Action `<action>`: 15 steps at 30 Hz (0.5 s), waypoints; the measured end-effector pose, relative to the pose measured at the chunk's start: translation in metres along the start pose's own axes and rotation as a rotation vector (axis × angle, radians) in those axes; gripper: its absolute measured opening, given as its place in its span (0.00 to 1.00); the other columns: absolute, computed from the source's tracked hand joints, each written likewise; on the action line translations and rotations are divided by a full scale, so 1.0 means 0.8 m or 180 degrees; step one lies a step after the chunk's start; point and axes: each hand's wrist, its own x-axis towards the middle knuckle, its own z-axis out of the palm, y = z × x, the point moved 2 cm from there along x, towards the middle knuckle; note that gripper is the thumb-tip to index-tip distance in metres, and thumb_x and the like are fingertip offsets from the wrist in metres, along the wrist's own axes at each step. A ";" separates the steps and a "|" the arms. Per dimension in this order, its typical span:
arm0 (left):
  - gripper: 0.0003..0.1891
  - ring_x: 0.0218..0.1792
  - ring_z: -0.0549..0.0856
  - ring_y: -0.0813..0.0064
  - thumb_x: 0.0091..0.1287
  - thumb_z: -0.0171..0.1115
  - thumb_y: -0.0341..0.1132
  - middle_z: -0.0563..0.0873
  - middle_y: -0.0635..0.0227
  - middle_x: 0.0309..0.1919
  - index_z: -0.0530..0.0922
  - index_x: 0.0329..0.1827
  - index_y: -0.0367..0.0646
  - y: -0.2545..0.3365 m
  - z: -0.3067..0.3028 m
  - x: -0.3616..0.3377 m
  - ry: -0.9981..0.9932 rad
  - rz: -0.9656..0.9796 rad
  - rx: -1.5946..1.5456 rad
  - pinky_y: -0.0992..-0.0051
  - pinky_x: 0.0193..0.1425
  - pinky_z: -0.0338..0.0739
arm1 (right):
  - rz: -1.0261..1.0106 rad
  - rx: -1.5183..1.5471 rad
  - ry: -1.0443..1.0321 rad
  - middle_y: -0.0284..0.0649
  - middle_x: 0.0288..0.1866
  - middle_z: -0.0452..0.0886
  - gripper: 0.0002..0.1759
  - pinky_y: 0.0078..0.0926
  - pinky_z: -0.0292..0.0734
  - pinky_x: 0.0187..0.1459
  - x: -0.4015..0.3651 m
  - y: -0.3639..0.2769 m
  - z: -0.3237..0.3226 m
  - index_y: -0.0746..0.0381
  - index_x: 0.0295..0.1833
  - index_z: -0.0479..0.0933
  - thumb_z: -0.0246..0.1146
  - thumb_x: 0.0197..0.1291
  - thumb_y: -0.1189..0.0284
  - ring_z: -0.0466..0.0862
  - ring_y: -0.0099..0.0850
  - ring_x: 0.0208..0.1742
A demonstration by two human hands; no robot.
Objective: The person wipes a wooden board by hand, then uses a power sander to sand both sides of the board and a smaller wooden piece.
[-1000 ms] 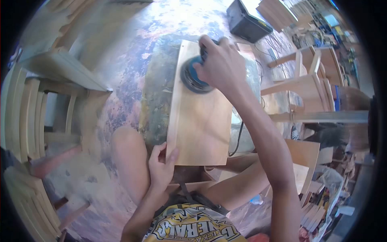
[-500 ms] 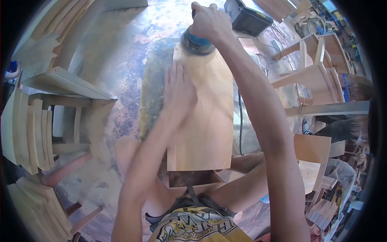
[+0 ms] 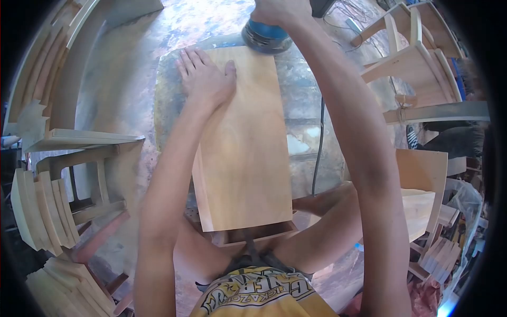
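Observation:
A long pale wooden board [image 3: 243, 148] lies in front of me, its near end between my knees. My left hand [image 3: 208, 82] rests on the board's upper left edge, fingers stretched out past the side and thumb over the face. At the top of the view, my right hand [image 3: 283, 11] is wrapped round a blue and black power sander [image 3: 266, 39]. The sander is at the board's far right corner, partly beyond its edge. The top of my right hand is cut off by the frame.
A dark cable [image 3: 319, 153] runs along the right of the board. Wooden chair frames [image 3: 414, 63] stand at the right, with cut wood pieces [image 3: 441, 259] below. Stacked wooden parts [image 3: 39, 208] line the left. A small wooden box [image 3: 259, 232] sits under the board's near end.
The board's far end has swung left. My left hand has moved left and forward with fingers spread wider. The sander has moved forward and slightly right, toward the far corner.

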 end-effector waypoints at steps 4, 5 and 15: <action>0.51 0.87 0.43 0.47 0.77 0.44 0.65 0.49 0.37 0.85 0.48 0.83 0.22 0.011 0.000 -0.034 -0.0060 0.0542 0.0112 0.56 0.89 0.34 | -0.0391 0.0023 0.0101 0.50 0.45 0.90 0.22 0.47 0.86 0.48 0.001 -0.021 0.012 0.57 0.53 0.83 0.68 0.50 0.69 0.90 0.49 0.49; 0.51 0.87 0.44 0.47 0.77 0.45 0.65 0.50 0.37 0.85 0.49 0.83 0.22 0.013 -0.004 -0.050 -0.0114 0.0912 0.0048 0.57 0.89 0.35 | -0.0407 0.0028 0.0083 0.50 0.45 0.90 0.22 0.47 0.86 0.48 -0.003 -0.032 0.007 0.57 0.53 0.83 0.68 0.50 0.69 0.90 0.49 0.49; 0.47 0.85 0.55 0.46 0.73 0.54 0.61 0.60 0.43 0.82 0.58 0.81 0.27 0.067 -0.047 -0.291 -0.0558 0.2189 -0.0634 0.55 0.89 0.45 | -0.0472 0.0089 0.0029 0.50 0.45 0.87 0.18 0.47 0.84 0.48 -0.088 -0.064 -0.024 0.56 0.49 0.81 0.67 0.50 0.69 0.87 0.49 0.51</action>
